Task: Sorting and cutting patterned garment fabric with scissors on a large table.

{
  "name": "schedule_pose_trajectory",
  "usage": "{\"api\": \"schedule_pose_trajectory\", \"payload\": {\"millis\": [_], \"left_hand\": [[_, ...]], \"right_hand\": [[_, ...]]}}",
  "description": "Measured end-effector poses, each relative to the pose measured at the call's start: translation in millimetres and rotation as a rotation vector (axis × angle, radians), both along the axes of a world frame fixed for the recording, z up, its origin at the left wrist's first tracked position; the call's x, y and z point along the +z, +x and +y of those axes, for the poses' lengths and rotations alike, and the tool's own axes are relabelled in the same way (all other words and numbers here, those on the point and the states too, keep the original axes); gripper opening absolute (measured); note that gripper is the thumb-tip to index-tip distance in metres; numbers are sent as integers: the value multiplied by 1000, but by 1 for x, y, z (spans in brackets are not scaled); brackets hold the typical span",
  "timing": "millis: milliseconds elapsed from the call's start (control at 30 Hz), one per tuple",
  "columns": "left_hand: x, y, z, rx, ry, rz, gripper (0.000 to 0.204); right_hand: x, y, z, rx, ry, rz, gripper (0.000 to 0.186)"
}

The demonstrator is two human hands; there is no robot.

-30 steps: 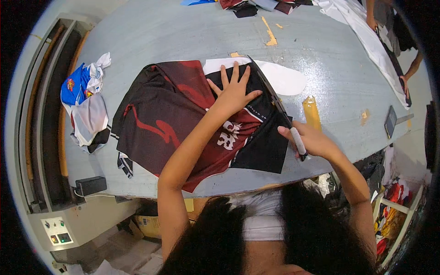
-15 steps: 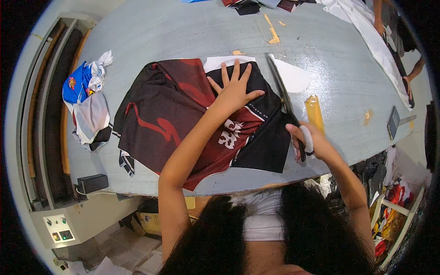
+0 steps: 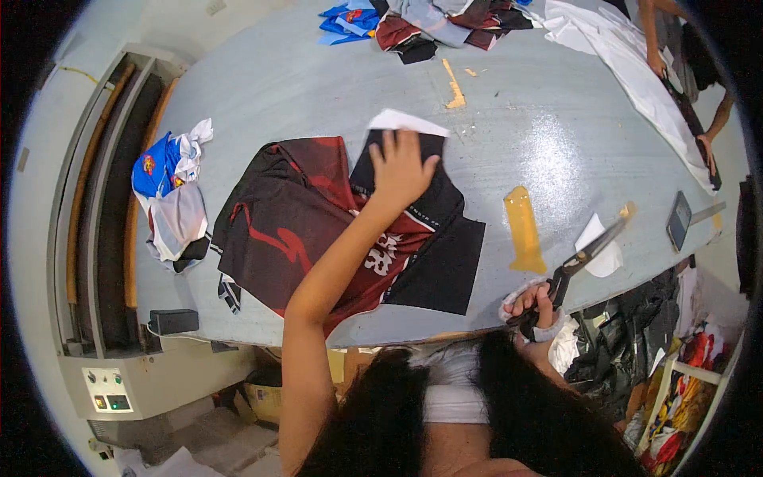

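Observation:
Spread fingers of my left hand (image 3: 400, 171) press on the upper black part of a dark red and black printed fabric piece (image 3: 278, 226). A white strip (image 3: 407, 122) shows along its top edge, just past my fingertips. My right hand (image 3: 534, 312) grips black-handled scissors (image 3: 584, 258) by the handles, off the fabric's right side, with the blades pointing up and right. Beside the blades lies a white scrap (image 3: 602, 248) at the table's right edge, partly covered by them. Some cloth is wrapped around fingers of my right hand.
Blue and white fabric (image 3: 171, 195) lies at the left of the grey table (image 3: 262, 103). More fabric pieces (image 3: 445, 24) are heaped at the far edge. Yellow tape (image 3: 524, 230) and a phone on a stand (image 3: 680, 219) sit right. Another person's hands (image 3: 706, 147) touch white cloth (image 3: 612, 56).
My right hand has drawn the scissors away from the fabric, down and right. The white scrap has moved to the table's right edge. My left hand stays on the fabric.

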State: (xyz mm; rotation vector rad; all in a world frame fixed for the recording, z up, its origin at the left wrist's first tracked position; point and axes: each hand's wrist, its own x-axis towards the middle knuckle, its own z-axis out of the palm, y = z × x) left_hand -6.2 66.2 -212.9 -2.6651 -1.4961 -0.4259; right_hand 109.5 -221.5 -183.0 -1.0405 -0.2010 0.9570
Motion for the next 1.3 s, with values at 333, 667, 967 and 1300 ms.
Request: {"api": "schedule_pose_trajectory", "payload": {"millis": [333, 667, 967, 1300], "left_hand": [[3, 30, -38, 11, -96, -293, 61], [-1, 26, -28, -134, -217, -161, 79], [-9, 29, -30, -248, -108, -140, 89], [-13, 26, -29, -207, -101, -138, 98]], "right_hand": [[6, 63, -30, 429, -69, -154, 46], [12, 118, -50, 1024, -286, -232, 46], [47, 134, 5, 1258, -583, -894, 50], [65, 112, 39, 1259, -679, -867, 55]]}}
